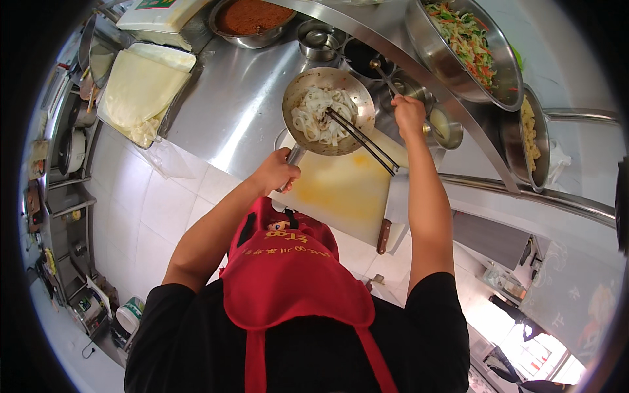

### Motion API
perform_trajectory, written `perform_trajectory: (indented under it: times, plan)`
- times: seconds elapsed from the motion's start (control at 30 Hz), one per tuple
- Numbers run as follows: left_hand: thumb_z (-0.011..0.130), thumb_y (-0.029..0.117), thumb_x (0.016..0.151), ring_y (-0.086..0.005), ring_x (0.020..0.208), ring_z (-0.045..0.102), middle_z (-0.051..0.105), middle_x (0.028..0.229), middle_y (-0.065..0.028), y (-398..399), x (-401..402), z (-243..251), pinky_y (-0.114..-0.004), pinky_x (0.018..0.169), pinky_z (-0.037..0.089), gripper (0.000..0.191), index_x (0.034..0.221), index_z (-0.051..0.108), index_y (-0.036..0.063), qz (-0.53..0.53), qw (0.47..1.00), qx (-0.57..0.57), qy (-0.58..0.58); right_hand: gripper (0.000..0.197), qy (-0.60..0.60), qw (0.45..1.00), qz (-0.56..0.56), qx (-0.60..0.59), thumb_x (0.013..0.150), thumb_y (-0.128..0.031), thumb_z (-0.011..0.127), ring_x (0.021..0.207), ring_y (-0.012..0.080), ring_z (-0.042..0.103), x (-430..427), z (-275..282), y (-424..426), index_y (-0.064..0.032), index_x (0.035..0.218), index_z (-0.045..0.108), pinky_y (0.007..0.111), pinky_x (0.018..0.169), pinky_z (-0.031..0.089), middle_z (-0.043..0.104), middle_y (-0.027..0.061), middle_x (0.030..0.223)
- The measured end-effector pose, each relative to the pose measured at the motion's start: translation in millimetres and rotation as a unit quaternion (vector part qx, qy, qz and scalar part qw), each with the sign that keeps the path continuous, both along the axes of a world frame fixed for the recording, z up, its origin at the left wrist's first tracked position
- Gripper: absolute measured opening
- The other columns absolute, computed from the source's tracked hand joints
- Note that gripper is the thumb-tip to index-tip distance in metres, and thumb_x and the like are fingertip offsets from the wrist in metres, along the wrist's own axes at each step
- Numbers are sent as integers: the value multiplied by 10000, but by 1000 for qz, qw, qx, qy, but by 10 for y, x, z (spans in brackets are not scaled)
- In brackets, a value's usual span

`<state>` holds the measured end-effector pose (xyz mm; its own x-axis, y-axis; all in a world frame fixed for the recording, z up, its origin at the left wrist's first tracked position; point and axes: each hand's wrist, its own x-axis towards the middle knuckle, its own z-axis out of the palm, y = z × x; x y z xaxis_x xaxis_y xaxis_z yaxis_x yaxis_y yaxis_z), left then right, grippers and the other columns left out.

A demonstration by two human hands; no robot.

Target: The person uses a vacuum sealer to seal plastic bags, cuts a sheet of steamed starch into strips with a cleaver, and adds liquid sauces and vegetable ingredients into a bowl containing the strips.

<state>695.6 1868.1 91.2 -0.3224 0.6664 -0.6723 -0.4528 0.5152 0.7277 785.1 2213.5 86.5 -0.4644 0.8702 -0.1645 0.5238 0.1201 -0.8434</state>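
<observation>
My left hand (279, 172) grips the handle (296, 155) of a steel pan (328, 147) tilted over the counter's front part. Wide white noodles (314, 115) lie in it, and a pair of dark chopsticks (366, 142) rests in them, free of either hand, with the far ends past the rim. Closed around the handle of a small metal ladle (385, 78), my right hand (409, 115) is right of the pan. The ladle's small bowl is at a pot of dark liquid (362, 54); whether they touch I cannot tell.
Below the pan lies a yellow-stained cutting board (339, 196), with a wooden-handled knife (384, 236) at its right edge. A tray (189, 61) of pale sheets stands left. Behind are a bowl of red seasoning (253, 19) and a water pot (319, 42). A raised shelf (471, 127) carries a bowl of shredded vegetables (462, 44).
</observation>
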Motion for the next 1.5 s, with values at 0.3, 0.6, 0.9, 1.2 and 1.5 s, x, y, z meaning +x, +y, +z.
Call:
perform_trajectory:
  times: [0.3, 0.6, 0.9, 1.2, 1.5]
  plan:
    - [590, -44, 712, -198, 455, 520, 511, 632, -116, -9, 18, 46, -347, 376, 395, 219, 894, 469, -55, 14, 1000, -6, -13, 238, -18, 1000, -1, -12, 880, -200, 665, 495, 118, 455, -170, -214, 32, -12, 734, 666, 308, 462, 323, 510, 6, 566]
    - [619, -23, 726, -198, 450, 542, 534, 632, -112, 15, -27, 17, -338, 383, 428, 217, 899, 491, -49, 9, 1000, -13, -5, 217, 173, 936, -27, -307, 954, -163, 592, 387, 74, 287, 115, -234, 51, 9, 826, 625, 245, 374, 189, 398, -21, 508]
    - [594, -26, 722, -206, 462, 523, 520, 641, -124, 59, -70, 10, -350, 380, 412, 223, 905, 469, -55, 5, 1000, -19, -5, 234, 201, 928, 21, -313, 972, -190, 574, 369, 73, 271, 564, -3, -274, 8, 853, 611, 250, 386, 204, 387, -23, 495]
    - [587, -25, 726, -207, 465, 523, 522, 631, -123, 31, -132, -54, -352, 395, 421, 195, 878, 468, -51, 2, 1000, 2, -7, 118, -87, 887, 262, 370, 919, -146, 598, 621, 251, 638, 1025, 556, -954, -31, 925, 625, 388, 511, 472, 605, 94, 644]
    - [621, 3, 710, -198, 453, 532, 534, 622, -111, -88, -88, -60, -330, 394, 425, 216, 881, 500, -45, 2, 1000, 4, -4, 163, -57, 910, 209, 354, 923, -171, 607, 521, 228, 579, 1033, 516, -953, -31, 842, 627, 354, 465, 432, 567, 64, 573]
